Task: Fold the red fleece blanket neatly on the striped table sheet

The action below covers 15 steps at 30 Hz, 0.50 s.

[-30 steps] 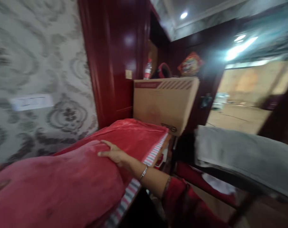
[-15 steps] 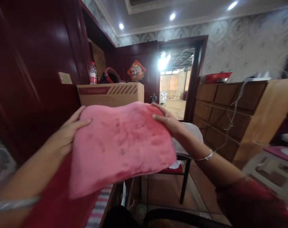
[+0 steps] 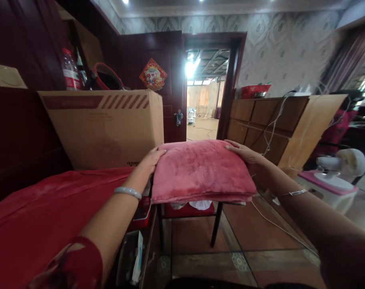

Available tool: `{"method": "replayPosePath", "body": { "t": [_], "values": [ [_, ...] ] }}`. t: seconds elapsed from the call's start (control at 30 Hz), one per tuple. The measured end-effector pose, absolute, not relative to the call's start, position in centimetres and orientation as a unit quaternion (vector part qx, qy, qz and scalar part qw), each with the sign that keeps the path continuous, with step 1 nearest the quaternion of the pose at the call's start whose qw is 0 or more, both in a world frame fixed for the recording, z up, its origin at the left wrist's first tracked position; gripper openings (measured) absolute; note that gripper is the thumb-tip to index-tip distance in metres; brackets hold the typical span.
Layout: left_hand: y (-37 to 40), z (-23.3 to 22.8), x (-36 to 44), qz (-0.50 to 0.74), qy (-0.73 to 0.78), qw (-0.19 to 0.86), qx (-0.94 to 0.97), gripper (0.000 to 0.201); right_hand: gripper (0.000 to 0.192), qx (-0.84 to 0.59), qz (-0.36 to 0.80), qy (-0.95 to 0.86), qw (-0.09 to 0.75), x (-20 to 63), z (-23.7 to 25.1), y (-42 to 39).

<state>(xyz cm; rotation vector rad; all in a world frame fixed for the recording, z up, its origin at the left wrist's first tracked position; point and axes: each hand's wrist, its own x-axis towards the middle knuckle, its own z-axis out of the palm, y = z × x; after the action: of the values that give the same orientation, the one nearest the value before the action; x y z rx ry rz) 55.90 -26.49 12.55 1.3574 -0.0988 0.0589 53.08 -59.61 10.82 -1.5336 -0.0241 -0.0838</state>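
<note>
A folded pink plush blanket [image 3: 200,170] lies level in front of me, its layers showing along the near edge. My left hand [image 3: 151,161] grips its left side, thumb on top. On the opposite side my right hand [image 3: 244,153] holds the far right corner, also thumb on top; the fingers below are hidden. Beneath the blanket is a dark-legged chair [image 3: 217,226] with a red seat, where some white cloth [image 3: 200,205] shows. I cannot tell whether the blanket rests on anything on the chair.
To the left are a red-covered surface [image 3: 56,200] and a big cardboard box [image 3: 119,128] with a bottle [image 3: 70,72] on top. A wooden cabinet [image 3: 263,116] stands right of the doorway, with a white fan [image 3: 341,162] nearer. A cable [image 3: 281,228] crosses the tiled floor.
Both hands have carried the pink blanket forward and to the right, over the chair. It was tilted up toward me and now lies flatter. My view has turned rightward and down.
</note>
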Motion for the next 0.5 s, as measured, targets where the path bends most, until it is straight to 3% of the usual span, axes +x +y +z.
{"method": "replayPosePath", "body": {
  "t": [0.17,0.33,0.5],
  "values": [
    [-26.2,12.9,56.9,0.03,-0.024,0.758,0.651,0.039,0.054,-0.678,-0.071,0.019,0.732,53.8,11.3,-59.9],
    [-27.0,13.1,57.2,0.066,-0.049,0.766,0.638,0.048,0.052,-0.677,-0.121,-0.014,0.726,54.0,11.7,-60.8],
    [-27.4,12.7,56.7,0.025,-0.049,0.739,0.671,0.03,0.046,-0.697,-0.077,0.004,0.713,54.0,10.7,-61.1]
  ]
}}
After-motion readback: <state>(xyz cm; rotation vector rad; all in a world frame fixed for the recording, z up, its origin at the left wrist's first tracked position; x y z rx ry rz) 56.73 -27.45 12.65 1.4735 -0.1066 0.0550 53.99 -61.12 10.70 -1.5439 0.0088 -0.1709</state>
